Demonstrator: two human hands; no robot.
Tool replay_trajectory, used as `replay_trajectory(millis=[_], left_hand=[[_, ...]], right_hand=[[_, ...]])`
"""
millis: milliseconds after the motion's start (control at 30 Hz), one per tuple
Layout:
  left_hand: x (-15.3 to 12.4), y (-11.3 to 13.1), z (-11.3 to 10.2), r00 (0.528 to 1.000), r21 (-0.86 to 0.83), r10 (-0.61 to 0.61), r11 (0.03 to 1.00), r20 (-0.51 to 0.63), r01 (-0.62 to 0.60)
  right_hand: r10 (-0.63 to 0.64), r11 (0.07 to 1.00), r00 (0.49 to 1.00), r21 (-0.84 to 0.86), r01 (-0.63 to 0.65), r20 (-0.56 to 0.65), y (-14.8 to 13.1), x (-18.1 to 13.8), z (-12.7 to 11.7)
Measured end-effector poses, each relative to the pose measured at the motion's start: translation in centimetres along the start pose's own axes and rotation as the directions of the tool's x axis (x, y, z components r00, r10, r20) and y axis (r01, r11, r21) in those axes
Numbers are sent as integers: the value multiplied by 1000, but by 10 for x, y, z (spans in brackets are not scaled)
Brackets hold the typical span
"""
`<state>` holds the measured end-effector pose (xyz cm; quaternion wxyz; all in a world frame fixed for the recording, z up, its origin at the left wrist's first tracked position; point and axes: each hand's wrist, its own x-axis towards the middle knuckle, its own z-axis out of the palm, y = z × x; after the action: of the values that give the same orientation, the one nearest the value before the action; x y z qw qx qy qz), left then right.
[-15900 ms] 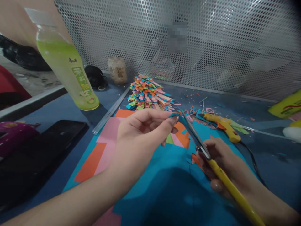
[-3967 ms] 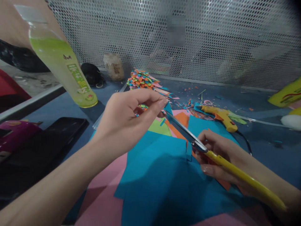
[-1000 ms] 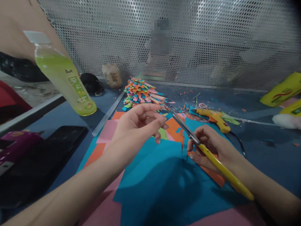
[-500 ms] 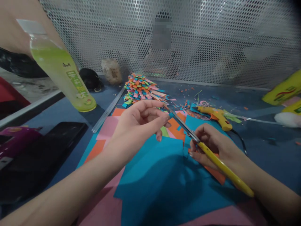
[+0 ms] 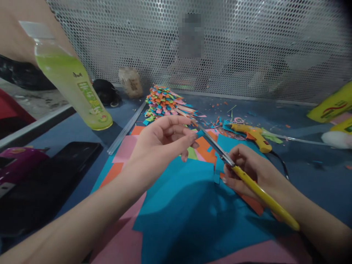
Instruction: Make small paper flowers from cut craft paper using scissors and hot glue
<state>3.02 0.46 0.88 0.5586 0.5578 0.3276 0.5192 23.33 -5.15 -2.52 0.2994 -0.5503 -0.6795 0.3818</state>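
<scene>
One small blue paper strip (image 5: 200, 133), light and limp by the look, pinched at its end by left hand (image 5: 162, 141); right hand (image 5: 247, 170) grips yellow-handled scissors (image 5: 220, 152), blades touching the strip, just before the colourful paper pile (image 5: 165, 104).

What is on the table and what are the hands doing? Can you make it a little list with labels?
left hand: pinches a small blue paper piece at its fingers
right hand: grips the yellow-handled scissors, blades at the blue piece
under the hands: blue paper sheet over pink and orange sheets
behind: pile of colored paper bits
right of pile: yellow glue gun
left: green drink bottle, black phone
back: metal mesh wall
</scene>
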Motion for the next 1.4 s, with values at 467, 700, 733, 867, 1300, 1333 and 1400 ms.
replay_trajectory(millis=[467, 700, 733, 867, 1300, 1333, 1400], left_hand=[[1, -2, -1, 1000, 16, 18, 1000, 10, -18], [2, -3, -4, 1000, 41, 20, 999, -1, -20], [3, -4, -5, 1000, 43, 17, 999, -9, -17], [7, -7, -8, 999, 45, 13, 999, -52, -11], [17, -14, -17, 997, 349, -5, 937, -76, 32], [17, -14, -16, 998, 366, -11, 930, -61, 33], [16, -16, -14, 999, 380, -22, 925, -38, 34]], right_hand=[[-15, 996, 999, -84, 12, -44, 0, 1, 0], [-4, 989, 992, -144, -14, -128, -1, 6, -1], [4, 988, 988, -154, -27, -151, -1, 8, -1], [-4, 940, 953, -326, -100, -302, 3, 17, -6], [-106, 826, 977, -564, -18, -187, 3, 19, -20], [-119, 822, 965, -568, -35, -232, 3, 20, -25], [-138, 804, 926, -586, -103, -352, 6, 24, -36]])
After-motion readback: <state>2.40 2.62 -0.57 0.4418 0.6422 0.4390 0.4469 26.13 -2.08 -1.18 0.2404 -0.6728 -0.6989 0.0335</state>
